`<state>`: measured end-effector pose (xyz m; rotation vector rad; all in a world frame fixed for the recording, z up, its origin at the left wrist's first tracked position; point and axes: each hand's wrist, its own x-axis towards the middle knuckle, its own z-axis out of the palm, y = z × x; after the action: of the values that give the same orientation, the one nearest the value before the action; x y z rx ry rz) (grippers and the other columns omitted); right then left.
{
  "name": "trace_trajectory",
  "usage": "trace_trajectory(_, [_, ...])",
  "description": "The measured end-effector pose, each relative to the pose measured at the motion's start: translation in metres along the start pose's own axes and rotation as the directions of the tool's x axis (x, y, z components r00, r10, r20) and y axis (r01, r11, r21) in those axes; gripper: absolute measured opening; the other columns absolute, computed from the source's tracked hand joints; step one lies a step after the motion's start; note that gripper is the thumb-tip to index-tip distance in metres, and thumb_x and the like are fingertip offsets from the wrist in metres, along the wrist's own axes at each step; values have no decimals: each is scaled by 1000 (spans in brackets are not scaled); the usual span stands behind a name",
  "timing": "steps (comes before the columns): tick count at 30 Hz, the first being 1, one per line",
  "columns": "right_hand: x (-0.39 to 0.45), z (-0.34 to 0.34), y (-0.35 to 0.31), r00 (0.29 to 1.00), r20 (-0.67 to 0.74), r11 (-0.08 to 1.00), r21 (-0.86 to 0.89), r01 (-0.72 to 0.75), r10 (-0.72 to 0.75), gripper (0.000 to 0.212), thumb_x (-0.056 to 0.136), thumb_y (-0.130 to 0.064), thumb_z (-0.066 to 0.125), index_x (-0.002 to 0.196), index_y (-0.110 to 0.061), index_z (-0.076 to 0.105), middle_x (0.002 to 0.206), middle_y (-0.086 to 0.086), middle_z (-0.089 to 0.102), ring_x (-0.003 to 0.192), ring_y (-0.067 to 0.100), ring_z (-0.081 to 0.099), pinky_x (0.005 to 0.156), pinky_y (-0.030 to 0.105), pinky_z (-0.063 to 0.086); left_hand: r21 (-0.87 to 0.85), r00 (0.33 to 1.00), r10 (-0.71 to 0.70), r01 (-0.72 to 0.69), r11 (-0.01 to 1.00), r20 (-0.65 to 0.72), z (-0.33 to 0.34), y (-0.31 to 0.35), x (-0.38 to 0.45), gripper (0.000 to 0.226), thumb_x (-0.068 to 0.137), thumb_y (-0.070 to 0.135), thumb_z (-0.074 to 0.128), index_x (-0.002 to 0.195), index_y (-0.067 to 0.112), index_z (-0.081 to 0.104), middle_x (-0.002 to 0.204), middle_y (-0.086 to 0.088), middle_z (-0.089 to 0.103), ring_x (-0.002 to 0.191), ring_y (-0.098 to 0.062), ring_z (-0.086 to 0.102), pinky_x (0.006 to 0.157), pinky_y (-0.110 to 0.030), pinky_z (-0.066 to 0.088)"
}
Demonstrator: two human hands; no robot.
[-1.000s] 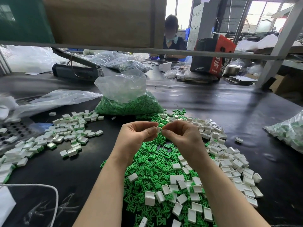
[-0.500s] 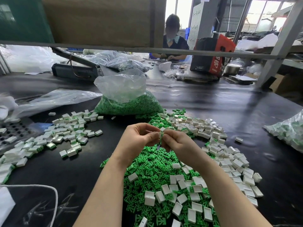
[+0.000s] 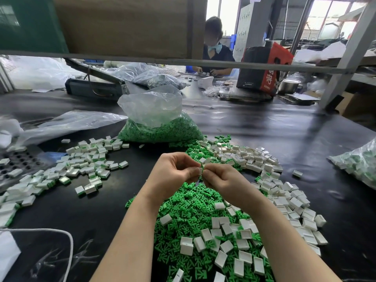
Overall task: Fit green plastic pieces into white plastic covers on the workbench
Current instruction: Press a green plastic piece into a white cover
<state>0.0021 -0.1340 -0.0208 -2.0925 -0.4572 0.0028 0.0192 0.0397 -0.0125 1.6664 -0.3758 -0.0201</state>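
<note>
We see a second person [image 3: 213, 47] seated at the far end of the bench, hands on small parts. Red-and-black carton [image 3: 264, 68] stands to their right, with a metal pot [image 3: 289, 86] just beside it. Dark flat machine with a lever arm [image 3: 95, 86] sits far left, clear plastic bags [image 3: 40, 72] heaped behind it. A perforated metal tray [image 3: 18, 161] lies at the left edge. White cable [image 3: 67, 241] loops across the near-left corner. Brown board [image 3: 122, 25] hangs overhead above a grey frame rail [image 3: 244, 65].
</note>
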Motion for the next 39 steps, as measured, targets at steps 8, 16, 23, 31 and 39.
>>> trace_trajectory(8, [-3, -5, -5, 999, 29, 992, -123, 39, -35, 31, 99, -15, 53, 68, -19, 52, 62, -6, 44, 57, 7, 38, 57, 29, 32, 45, 999, 38, -39, 998, 25, -2, -2, 0, 17, 79, -6, 73, 75, 10, 72, 64, -3, 71, 61, -13, 66, 64, -23, 56])
trace_trajectory(16, [-1, -7, -1, 999, 39, 996, -74, 40, -37, 30, 99, -17, 53, 69, -18, 54, 62, -11, 44, 59, 9, 40, 59, 31, 34, -19, 997, 19, -17, 1000, 72, -2, -2, -1, 6, 84, -3, 69, 88, 2, 70, 68, -5, 71, 63, -11, 66, 62, -18, 51])
trace_trajectory(23, [0, -4, -1, 996, 90, 997, 77, -10, 3, 28, 101, -16, 48, 73, -14, 51, 65, -2, 41, 64, 18, 36, 63, 39, 31, 65, 961, -116, 103, 993, 249, -2, -5, -3, 20, 99, 10, 50, 80, 9, 54, 62, 4, 54, 56, -9, 45, 55, -17, 37])
trace_trajectory(31, [0, -6, 3, 984, 168, 995, 68, -80, 67, 34, 100, -11, 48, 66, -16, 49, 61, 1, 39, 60, 18, 32, 58, 31, 28, 230, 949, -158, 95, 969, 273, -2, -6, -3, 23, 98, 13, 54, 75, 11, 59, 67, -9, 47, 58, -14, 38, 55, -26, 30])
trace_trajectory(39, [1, -7, 6, 987, 162, 998, -68, 7, 4, 35, 98, -15, 53, 64, -17, 49, 63, 0, 44, 60, 12, 39, 60, 32, 33, 331, 955, -166, 78, 940, 246, -4, -6, -2, 22, 96, 15, 57, 77, 7, 63, 67, -7, 52, 62, -17, 43, 62, -31, 33])
